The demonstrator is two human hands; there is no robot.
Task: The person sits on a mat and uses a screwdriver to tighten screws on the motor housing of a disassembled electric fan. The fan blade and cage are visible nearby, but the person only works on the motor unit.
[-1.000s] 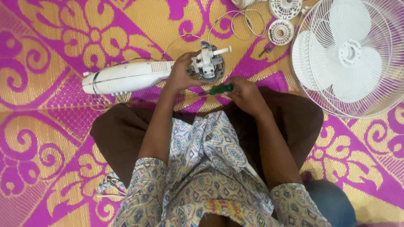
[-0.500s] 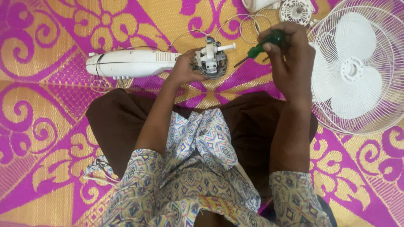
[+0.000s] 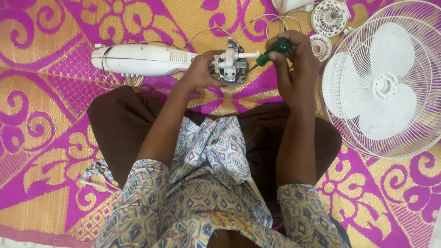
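A white fan body [image 3: 140,59] lies on the patterned mat, its bare motor [image 3: 231,65] with a short shaft at the right end. My left hand [image 3: 198,71] grips the motor from the left side. A green-handled screwdriver [image 3: 271,49] is in my right hand [image 3: 294,69], its tip pointing at the motor's right side.
A white fan blade inside a wire guard [image 3: 386,87] lies on the mat at the right. Two round white plastic parts [image 3: 330,17] and a smaller one [image 3: 320,46] sit above it. White cable loops [image 3: 262,23] lie behind the motor. My crossed legs fill the middle.
My right hand lifted the screwdriver from near my lap up and right, then brought it in to the motor. My left hand stayed on the motor.
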